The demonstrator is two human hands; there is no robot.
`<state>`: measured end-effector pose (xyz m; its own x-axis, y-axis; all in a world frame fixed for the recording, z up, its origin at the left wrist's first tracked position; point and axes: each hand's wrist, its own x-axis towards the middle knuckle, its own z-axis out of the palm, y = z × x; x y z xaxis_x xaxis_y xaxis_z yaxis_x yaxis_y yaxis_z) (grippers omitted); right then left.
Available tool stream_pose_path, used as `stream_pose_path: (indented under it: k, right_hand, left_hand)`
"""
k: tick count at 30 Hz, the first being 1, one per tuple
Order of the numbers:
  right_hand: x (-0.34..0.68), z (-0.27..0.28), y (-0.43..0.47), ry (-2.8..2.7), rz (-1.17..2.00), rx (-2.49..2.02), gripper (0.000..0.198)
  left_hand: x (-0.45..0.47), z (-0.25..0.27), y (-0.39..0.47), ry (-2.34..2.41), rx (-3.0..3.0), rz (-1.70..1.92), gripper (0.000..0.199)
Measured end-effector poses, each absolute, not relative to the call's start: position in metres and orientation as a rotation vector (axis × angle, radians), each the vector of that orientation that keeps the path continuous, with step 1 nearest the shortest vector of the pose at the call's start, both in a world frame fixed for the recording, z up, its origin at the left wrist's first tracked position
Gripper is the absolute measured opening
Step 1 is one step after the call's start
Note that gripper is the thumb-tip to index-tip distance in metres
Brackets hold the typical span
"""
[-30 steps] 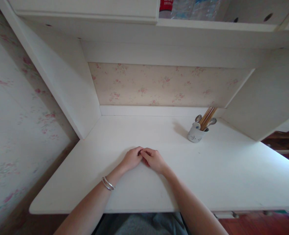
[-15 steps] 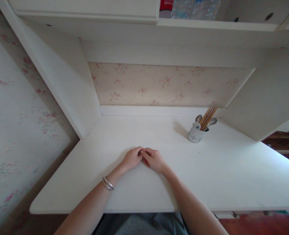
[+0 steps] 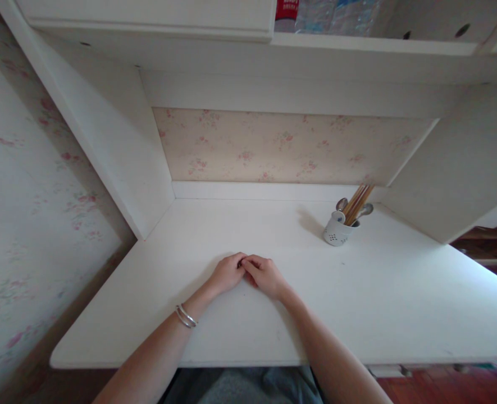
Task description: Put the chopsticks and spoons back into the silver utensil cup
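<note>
The left hand (image 3: pixel 226 273) and the right hand (image 3: pixel 265 275) rest together on the white desk (image 3: pixel 408 297), touching each other at the fingers. The fingers on both hands bend inward. Many of the tips are hidden, so I cannot tell if they are closed all the way, or if a small thing sits inside. Two shiny bangles (image 3: pixel 186 316) hang on the left wrist.

The white cup (image 3: pixel 336 232) stands on the desk, past the hands and off to the right, near the back. No hand touches it. It holds long wooden sticks (image 3: pixel 358 204) and some spoons (image 3: pixel 365 210), and they poke out high over the rim and lean to the right.

I think the cup could tip if the right arm swings out and bumps it, because the tall things make it heavy at the top. Then the sticks and spoons could slide out and roll over the desk. Pulling one stick too fast could also drag a spoon out, since they are all squeezed close. The bangles could bang or scratch the desk if the left wrist drags along it. Up above, bottles (image 3: pixel 315 17) sit on the shelf (image 3: pixel 370 44), and a hard bump to the shelf might shake them
</note>
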<state>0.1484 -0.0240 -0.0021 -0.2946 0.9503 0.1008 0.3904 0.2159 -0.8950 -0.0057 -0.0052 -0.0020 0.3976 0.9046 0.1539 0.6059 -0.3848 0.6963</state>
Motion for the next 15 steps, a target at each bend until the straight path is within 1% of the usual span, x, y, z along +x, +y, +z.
stream_pose_path:
  k: [15]
  right_hand:
    - [0.1481, 0.0011, -0.0251, -1.811, 1.042, -1.254, 0.032]
  left_hand:
    - [-0.0053, -0.0021, -0.0052, 1.278, 2.096, 0.730, 0.027]
